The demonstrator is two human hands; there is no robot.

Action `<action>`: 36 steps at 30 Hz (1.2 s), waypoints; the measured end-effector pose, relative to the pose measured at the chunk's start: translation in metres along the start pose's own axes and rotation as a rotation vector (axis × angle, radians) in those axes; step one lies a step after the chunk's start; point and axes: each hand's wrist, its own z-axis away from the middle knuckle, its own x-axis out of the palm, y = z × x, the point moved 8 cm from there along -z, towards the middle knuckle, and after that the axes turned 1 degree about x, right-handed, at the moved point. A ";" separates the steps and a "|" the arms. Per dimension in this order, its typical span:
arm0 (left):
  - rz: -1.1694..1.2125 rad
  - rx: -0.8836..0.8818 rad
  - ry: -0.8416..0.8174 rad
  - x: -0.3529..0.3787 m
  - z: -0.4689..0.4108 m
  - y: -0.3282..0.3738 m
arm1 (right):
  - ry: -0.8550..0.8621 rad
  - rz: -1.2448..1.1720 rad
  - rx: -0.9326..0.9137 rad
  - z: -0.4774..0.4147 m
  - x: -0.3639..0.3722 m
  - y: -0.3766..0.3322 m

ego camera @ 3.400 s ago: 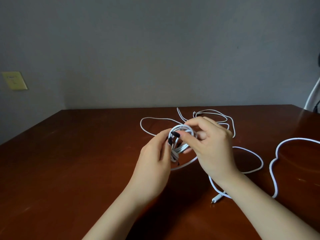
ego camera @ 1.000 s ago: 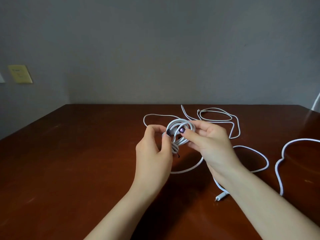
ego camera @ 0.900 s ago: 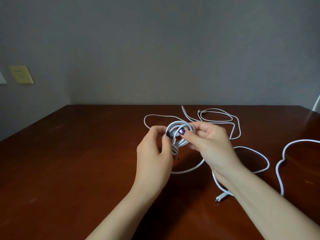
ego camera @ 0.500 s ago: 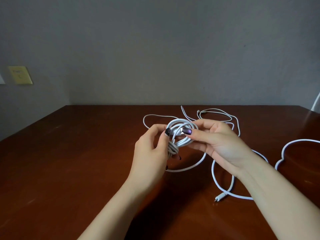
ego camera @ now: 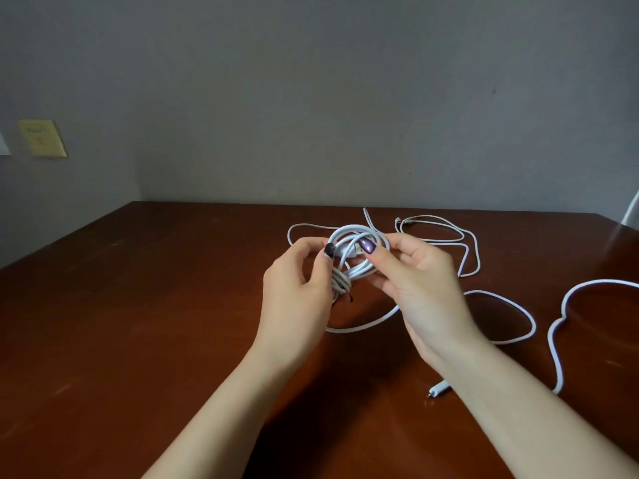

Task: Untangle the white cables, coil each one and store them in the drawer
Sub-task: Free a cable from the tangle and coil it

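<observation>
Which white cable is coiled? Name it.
The white cable bundle gripped by left hand and right hand; other cables sprawl loose on the brown wooden table.

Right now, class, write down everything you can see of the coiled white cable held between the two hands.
The coiled white cable looks smooth and rubbery. It is wound into several round loops, with tighter turns wrapped across its lower left. It is held upright above the brown table. The left hand pinches its left side and the right hand its right, thumb near a plug end inside the loop.
</observation>
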 end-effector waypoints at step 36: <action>0.294 -0.144 -0.156 0.006 -0.004 -0.019 | -0.209 -0.458 0.480 0.001 0.010 0.027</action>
